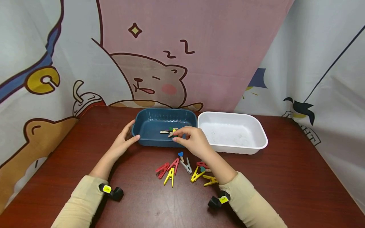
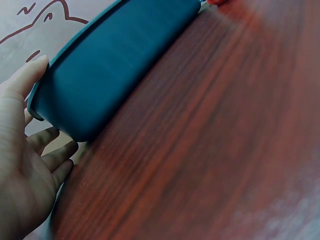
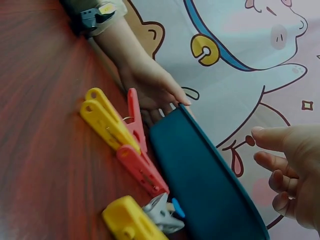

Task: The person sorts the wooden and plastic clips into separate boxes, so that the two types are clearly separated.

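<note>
My left hand (image 1: 122, 142) rests against the left end of a dark teal plastic bin (image 1: 155, 143), thumb and fingers spread around its corner. In the left wrist view, the thumb touches the rim while the other fingers lie by the end wall. My right hand (image 1: 192, 139) hovers over the bin's right half, its fingers slightly bent. The right wrist view shows nothing between that thumb and fingers. Below its fingertips, a few small wooden clothespins (image 1: 164, 131) with coloured decorations lie in the bin; the hand partly hides them.
A white plastic bin (image 1: 232, 148) stands right of the teal one. Nearer me on the brown table (image 1: 137, 202) lie several red, yellow and grey plastic clothespins, such as a yellow clothespin (image 1: 170, 177), plus small wooden ones with blue and green hearts. A printed cloth (image 1: 216, 57) hangs behind.
</note>
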### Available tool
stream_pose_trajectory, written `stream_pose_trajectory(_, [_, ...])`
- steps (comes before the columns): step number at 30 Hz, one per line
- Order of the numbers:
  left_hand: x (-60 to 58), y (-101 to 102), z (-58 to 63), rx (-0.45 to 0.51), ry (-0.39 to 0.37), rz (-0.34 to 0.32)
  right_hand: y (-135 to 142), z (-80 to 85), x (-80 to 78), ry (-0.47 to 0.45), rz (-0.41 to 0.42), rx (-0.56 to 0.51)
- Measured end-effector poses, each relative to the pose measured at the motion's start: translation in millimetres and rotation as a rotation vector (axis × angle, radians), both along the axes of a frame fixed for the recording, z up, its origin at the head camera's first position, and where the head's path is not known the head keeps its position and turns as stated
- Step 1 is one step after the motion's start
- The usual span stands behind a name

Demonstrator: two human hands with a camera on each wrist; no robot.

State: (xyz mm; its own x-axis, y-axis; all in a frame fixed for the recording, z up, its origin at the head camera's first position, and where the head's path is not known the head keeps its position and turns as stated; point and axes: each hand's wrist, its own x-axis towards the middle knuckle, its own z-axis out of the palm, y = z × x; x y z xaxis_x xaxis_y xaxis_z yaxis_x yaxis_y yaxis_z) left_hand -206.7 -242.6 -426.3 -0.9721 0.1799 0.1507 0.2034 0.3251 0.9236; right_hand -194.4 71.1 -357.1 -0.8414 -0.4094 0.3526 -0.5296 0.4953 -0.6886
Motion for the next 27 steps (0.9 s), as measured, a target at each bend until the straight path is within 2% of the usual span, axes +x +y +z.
stream_pose_trajectory(8, [0.3,1,1.6,0.017,-0.003,0.000,9,-9.2,8.2,-0.005,0.026,0.051])
stream_pose_trajectory(19, [1.0,1,2.2,0.022,-0.003,-0.001,21,-21.4,14.0,-0.077,0.061,0.103])
stream_pose_trajectory(27, [0.9,1,1.8,0.019,-0.008,0.001,26,-31.2,12.6,-0.125,0.072,0.136])
